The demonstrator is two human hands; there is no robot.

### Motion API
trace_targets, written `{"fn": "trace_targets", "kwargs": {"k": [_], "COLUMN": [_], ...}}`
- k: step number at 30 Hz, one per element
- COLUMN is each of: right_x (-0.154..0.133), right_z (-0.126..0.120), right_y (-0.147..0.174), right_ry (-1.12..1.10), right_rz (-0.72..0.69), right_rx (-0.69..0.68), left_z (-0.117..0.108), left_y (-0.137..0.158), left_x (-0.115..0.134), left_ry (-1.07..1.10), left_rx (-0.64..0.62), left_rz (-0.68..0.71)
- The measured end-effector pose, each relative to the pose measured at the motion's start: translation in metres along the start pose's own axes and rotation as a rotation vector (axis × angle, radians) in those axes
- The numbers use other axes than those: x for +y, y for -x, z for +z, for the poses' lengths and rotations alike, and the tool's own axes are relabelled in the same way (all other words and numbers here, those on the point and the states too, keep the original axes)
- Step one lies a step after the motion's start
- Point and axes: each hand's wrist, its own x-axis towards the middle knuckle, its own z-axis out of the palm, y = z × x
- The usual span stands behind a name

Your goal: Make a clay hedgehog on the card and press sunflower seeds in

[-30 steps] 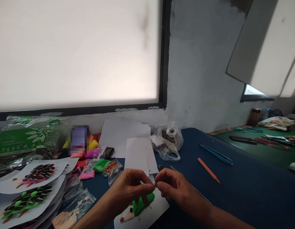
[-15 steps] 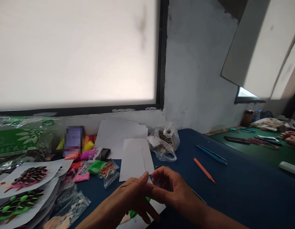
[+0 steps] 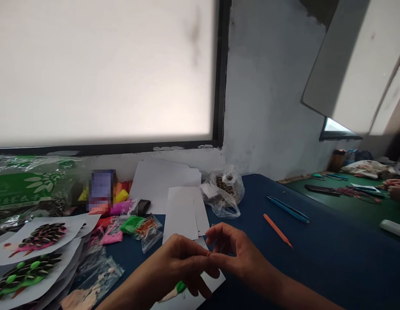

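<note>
My left hand (image 3: 183, 262) is closed, thumb and index pressed together at the tips. My right hand (image 3: 240, 254) is curled, its thumb tip meeting the left fingertips. Its index finger arches above the thumb with a gap between. A tiny orange-brown speck (image 3: 209, 254) shows where the fingertips meet, too small to name. Below the hands lies a white sheet (image 3: 215, 282) bearing a green and pale shape (image 3: 180, 286), partly hidden by my left hand.
Left are stacked sheets with sunflower-seed hedgehog pictures (image 3: 41, 237), a bag of pale clay bits (image 3: 96, 284) and colored clay packets (image 3: 131, 224). Behind are white papers (image 3: 182, 213) and a plastic bag of seeds (image 3: 225, 189). Right lie blue tweezers (image 3: 287, 209), an orange pen-like tool (image 3: 277, 230) and another person's hand (image 3: 396, 189).
My left hand has turned and its fingers have closed in, thumb and index now pinched at the right thumb tip. My right hand has barely moved.
</note>
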Motion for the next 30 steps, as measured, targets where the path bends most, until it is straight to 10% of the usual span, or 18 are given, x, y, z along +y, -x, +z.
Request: {"fn": "trace_targets", "kwargs": {"k": [10, 21, 27, 30], "right_x": [0.0, -0.011, 0.01, 0.024], "right_z": [0.002, 0.01, 0.014, 0.02], "right_y": [0.002, 0.01, 0.007, 0.008], "right_ry": [-0.069, 0.172, 0.464, 0.58], "right_rz": [-0.163, -0.297, -0.433, -0.521], "right_rx": [-0.017, -0.01, 0.063, 0.071], "left_z": [-0.008, -0.011, -0.052, -0.07], "left_y": [-0.004, 0.005, 0.006, 0.001], "left_x": [-0.01, -0.001, -0.014, -0.033], "left_ry": [0.023, -0.126, -0.799, -0.92], "left_rx": [0.054, -0.167, 0.403, 0.392], "left_rz": [-0.029, 0.009, -0.005, -0.008]}}
